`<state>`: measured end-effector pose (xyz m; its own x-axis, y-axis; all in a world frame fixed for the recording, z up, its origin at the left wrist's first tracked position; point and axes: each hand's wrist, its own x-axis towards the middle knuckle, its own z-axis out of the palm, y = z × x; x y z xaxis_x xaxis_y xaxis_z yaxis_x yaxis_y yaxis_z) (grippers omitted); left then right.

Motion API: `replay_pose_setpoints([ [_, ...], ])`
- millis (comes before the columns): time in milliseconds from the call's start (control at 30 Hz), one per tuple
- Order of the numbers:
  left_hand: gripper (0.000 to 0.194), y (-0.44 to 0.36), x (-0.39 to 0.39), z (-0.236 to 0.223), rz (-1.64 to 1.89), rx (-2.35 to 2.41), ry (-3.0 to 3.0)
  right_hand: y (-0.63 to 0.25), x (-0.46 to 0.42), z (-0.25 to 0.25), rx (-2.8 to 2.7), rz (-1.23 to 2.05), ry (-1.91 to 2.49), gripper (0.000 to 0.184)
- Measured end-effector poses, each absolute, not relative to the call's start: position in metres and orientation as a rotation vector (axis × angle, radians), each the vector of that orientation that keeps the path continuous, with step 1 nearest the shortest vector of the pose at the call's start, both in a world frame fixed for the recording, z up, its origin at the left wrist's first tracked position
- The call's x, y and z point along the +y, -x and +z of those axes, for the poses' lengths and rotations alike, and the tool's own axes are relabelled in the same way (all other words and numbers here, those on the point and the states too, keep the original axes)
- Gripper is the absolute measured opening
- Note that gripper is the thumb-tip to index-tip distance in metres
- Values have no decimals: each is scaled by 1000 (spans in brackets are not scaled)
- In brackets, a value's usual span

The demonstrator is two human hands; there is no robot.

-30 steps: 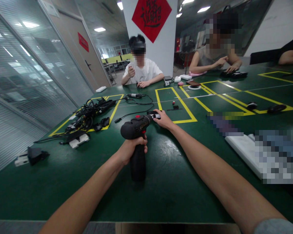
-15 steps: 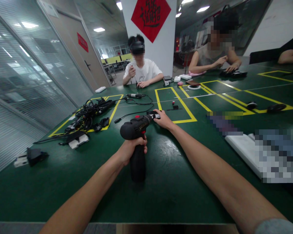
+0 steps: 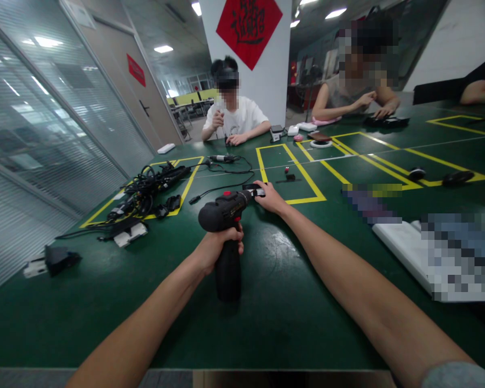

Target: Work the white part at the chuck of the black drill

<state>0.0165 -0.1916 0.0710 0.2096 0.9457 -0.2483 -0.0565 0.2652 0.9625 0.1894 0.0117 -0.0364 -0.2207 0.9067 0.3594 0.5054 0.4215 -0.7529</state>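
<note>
A black cordless drill (image 3: 226, 213) with red buttons stands upright on the green table, its chuck pointing away from me. My left hand (image 3: 222, 245) is closed around the drill's handle, just below the red trigger. At the front end of the drill, my right hand (image 3: 270, 198) grips a small black-and-white part (image 3: 258, 191) between thumb and fingers. The drill's tip meets or comes very close to this part; whether a bit touches it is hidden. Part of the right fingers is out of sight behind the piece.
Tangled black cables (image 3: 149, 188) lie at the left, with black-and-white pieces (image 3: 130, 231) nearer me. Yellow tape (image 3: 307, 201) marks rectangles on the green table (image 3: 178, 323). A white box-like object (image 3: 404, 258) lies at the right. Across the table, a person in a white shirt (image 3: 236, 118) and others sit.
Both hands, the drill and the small part stay in place. Only a very slight shift of the camera's view shows.
</note>
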Motion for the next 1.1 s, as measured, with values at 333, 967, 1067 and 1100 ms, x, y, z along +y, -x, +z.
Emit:
replay_pose_setpoints([
  [333, 21, -17, -192, 72, 918, 1126, -1054, -189, 11, -36, -1869, 624, 1194, 60],
  [967, 21, -17, -192, 73, 914, 1116, -1051, -190, 11, -35, -1878, 631, 1210, 61],
  [1067, 22, -17, -191, 72, 917, 1110, -1052, -189, 12, -36, -1880, 623, 1202, 60],
  [1100, 22, -17, -191, 72, 918, 1108, -1049, -189, 12, -36, -1879, 621, 1199, 60],
])
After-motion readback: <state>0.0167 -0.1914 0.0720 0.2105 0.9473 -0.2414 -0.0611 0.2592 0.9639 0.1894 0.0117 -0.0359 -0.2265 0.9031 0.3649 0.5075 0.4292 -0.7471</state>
